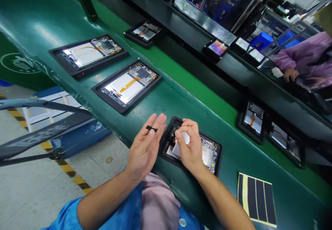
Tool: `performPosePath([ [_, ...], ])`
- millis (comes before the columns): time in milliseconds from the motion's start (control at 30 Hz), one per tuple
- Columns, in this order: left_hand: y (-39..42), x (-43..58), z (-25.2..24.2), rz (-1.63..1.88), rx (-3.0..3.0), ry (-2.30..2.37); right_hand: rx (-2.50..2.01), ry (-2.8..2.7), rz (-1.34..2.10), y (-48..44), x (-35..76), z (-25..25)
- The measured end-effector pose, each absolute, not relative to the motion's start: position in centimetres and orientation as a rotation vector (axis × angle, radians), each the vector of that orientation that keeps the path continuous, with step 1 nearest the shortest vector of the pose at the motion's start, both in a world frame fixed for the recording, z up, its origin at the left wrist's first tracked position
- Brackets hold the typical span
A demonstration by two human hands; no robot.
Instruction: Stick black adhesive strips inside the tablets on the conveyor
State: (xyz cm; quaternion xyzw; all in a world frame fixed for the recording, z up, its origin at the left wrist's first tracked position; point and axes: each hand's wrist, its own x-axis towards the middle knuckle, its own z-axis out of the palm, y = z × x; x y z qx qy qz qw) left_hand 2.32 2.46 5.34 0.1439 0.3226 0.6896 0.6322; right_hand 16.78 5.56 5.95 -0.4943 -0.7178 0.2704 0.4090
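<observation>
The long, glossy dark-green worktop (166, 98) runs diagonally from upper left to lower right; overhead light reflects off its surface. A brighter green strip (181, 77) runs along its far edge, bordered by a black rail (233, 67).

The left hand (145, 147) is raised above the near edge of the worktop, palm up, fingers extended and together. Its grip is open; a small black adhesive strip (151, 129) lies stuck across the fingertips. The right hand (190, 145) rests over the black rectangular tray with an opened tablet (211, 154) directly in front of the person. Its grip is closed, fingers curled, pinching a small white piece (185, 138) above the tray's left end.

A yellow backing sheet with black strips in parallel rows (256, 199) lies flat on the worktop, to the right of the tray and apart from it.

Two more black trays holding opened tablets, the nearer one (127, 84) and the farther one (88, 53), lie further left on the worktop, well apart from the hands. A smaller tray (145, 33) lies beyond them.

Across the rail, a person in a purple sleeve (303, 57) rests a hand (290, 74) at the opposite station. Blue bins (261, 39) stand behind.

Below the worktop, the grey concrete floor (26, 188) carries a yellow-and-black hazard stripe (67, 169).
</observation>
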Motion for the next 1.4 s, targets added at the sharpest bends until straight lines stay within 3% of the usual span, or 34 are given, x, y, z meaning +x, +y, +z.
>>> performPosePath([
  [133, 2.6, 0.1, 5.3, 1.591, 0.498, 0.850, -1.178, -2.081, 0.783, 7.4, 19.4, 7.0],
  [267, 1.9, -2.5, 4.1, 1.358, 1.089, 1.136, -1.090, -2.502, 0.841, 8.9, 21.0, 8.2],
  [500, 1.6, -3.7, 1.1, 1.062, 1.948, 1.194, -1.049, -2.969, 0.658, 9.6, 20.8, 8.4],
  [933, 2.3, -2.4, 0.5, 0.778, 2.193, 1.030, -0.967, -3.194, 0.501, 10.9, 19.5, 7.9],
  [1400, 2.6, -1.8, 0.0, 0.799, 2.232, 1.003, -0.968, -3.211, 0.491, 11.1, 19.4, 7.8],
])
